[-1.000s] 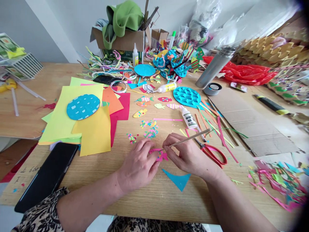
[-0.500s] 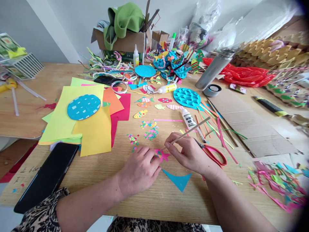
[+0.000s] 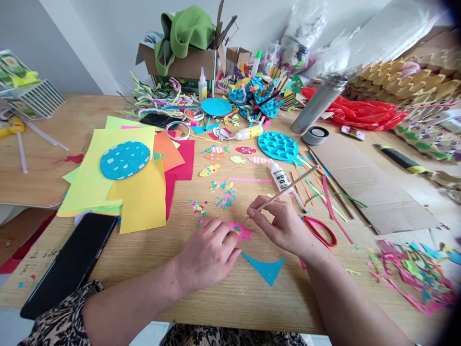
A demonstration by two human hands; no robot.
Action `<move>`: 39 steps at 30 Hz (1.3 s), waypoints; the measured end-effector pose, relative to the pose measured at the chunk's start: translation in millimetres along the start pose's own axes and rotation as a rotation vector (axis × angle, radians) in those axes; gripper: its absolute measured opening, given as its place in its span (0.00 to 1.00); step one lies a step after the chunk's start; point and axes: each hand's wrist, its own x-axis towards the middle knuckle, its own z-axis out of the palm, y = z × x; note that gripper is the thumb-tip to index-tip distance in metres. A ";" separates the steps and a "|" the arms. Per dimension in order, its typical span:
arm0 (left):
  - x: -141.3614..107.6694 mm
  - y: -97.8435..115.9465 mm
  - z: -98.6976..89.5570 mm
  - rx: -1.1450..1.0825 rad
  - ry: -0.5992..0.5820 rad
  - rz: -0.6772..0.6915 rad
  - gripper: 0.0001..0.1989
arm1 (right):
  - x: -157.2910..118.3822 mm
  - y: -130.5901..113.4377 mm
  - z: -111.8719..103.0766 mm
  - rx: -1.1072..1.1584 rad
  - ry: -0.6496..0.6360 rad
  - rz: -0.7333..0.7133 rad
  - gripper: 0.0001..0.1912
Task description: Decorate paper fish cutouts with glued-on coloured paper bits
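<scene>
A pink paper fish [image 3: 245, 234] lies on the table, its front part decorated with small coloured bits. My left hand [image 3: 211, 252] holds it down, fingers bent and pressed together at its left side, hiding part of it. My right hand [image 3: 279, 223] pinches a thin wooden stick [image 3: 293, 184], whose lower tip points down at the fish. Just below lies a blue paper offcut [image 3: 268, 270]. Beyond the left hand are piles of small paper bits [image 3: 224, 198] and coloured dots [image 3: 198, 207]. Farther back lie several finished paper fish [image 3: 215, 149].
Red-handled scissors [image 3: 320, 230] lie beside my right wrist, and a white glue bottle [image 3: 280, 177] just beyond. Coloured paper sheets [image 3: 144, 206] and a black phone [image 3: 72, 264] are on the left. A steel flask [image 3: 319, 105], cardboard [image 3: 374, 182] and paper scraps [image 3: 414, 274] occupy the right.
The stick's upper end has swung slightly up and to the right as my right hand shifted a little. My left hand stays on the fish.
</scene>
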 end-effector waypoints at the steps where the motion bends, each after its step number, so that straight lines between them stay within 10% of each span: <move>1: 0.0 -0.2 0.0 -0.003 0.003 0.001 0.06 | 0.0 0.1 0.0 0.000 0.011 0.003 0.11; 21: -1.6 3.0 -0.5 0.070 0.020 0.020 0.10 | -0.8 9.2 -4.1 0.002 0.285 0.057 0.11; 39: -4.9 9.6 4.9 0.127 0.238 0.057 0.10 | -0.2 11.9 -9.7 -0.187 0.080 -0.126 0.08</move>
